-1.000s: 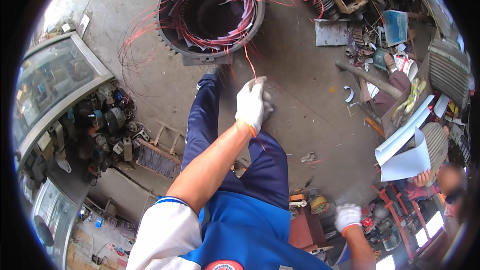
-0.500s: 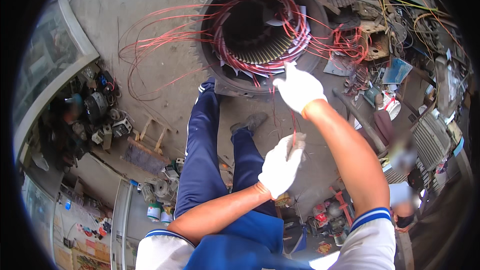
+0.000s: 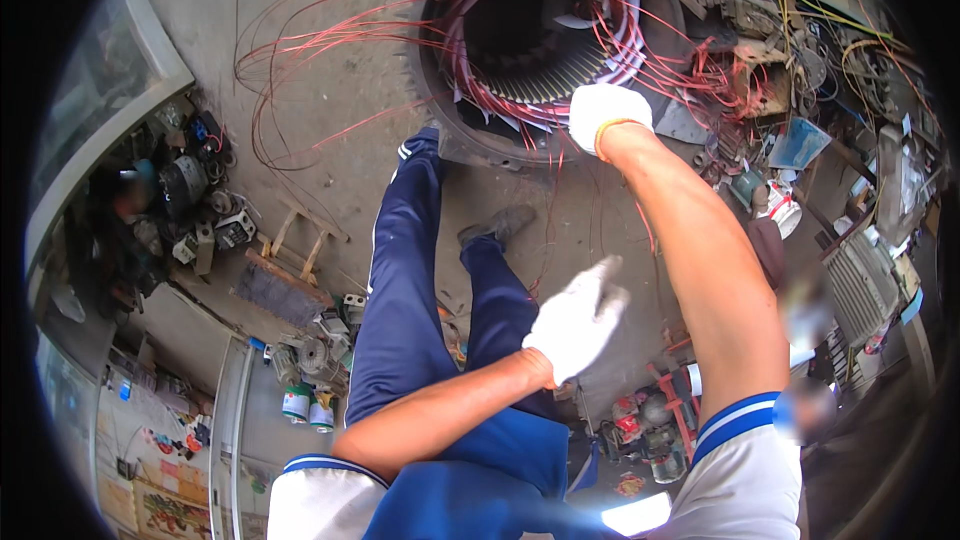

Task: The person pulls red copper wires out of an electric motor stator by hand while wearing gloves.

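Note:
A large round motor stator (image 3: 424, 90) stands on the floor at the top, its grey housing ribbed outside. Red copper windings (image 3: 632, 60), with white paper slips among them, ring its slotted bore. My right hand (image 3: 608, 112), in a white glove, is at the near right part of the windings; its fingers are hidden behind the back of the hand. Nearer to me, my left hand (image 3: 578, 325), also in a white glove, is raised with fingers stretched out and slightly blurred, holding nothing visible. A loose red wire (image 3: 645, 223) hangs beside my right forearm.
Long red wire ends (image 3: 300, 50) arch out left over the floor. A tangle of red wires (image 3: 720, 80) lies right of the stator, among scrap parts and cables. A small wooden stool (image 3: 290, 265) and green-and-white cans (image 3: 296, 403) are at left. A finned grey housing (image 3: 862, 280) lies at right.
My left hand has let go of the red wire and its fingers have spread. My right hand has moved slightly up and right, onto the windings. The stator appears shifted up and right in view.

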`<state>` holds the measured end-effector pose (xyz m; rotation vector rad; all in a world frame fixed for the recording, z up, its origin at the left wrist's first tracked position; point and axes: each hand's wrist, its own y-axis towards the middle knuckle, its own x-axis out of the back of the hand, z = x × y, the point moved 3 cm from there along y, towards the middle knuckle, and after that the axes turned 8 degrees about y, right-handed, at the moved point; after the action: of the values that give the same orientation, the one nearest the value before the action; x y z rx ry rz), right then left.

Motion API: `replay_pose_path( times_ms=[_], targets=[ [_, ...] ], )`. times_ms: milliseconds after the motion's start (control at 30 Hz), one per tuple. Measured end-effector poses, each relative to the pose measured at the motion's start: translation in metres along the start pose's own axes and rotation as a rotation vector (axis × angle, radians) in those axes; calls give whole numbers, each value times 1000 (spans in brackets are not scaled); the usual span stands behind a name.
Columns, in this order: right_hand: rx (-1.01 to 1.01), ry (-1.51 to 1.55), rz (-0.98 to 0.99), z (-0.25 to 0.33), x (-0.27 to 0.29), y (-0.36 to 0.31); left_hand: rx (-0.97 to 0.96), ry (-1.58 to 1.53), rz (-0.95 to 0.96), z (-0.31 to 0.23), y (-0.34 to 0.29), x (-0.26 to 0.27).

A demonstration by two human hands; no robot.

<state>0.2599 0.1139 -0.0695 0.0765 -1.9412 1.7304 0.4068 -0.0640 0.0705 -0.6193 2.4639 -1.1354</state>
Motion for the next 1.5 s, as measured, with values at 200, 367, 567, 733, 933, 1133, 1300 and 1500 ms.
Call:
replay_pose_path(
  times_ms=[200,367,567,733,933,1133,1300,1500],
  targets=[
    [69,167,-140,-48,-45,-105,21,63,-149,44,11,-12],
    [136,269,-365,-81,-132,-223,-14,-148,-152,69,56,-44],
    [180,415,-500,-108,-255,-363,180,-651,-113,48,86,-102],
    [221,434,-573,-119,-345,-452,129,-807,-177,75,141,-92],
    [112,573,-570,-127,-465,-533,135,-638,-386,70,130,-102],
    [-213,427,336,-158,-531,-590,156,-580,-392,70,123,-105],
    [-439,223,748,-208,-454,-630,222,-631,-305,86,122,-97],
    [-2,401,-461,-126,-93,-437,237,-474,-199,84,94,-73]
  ],
)
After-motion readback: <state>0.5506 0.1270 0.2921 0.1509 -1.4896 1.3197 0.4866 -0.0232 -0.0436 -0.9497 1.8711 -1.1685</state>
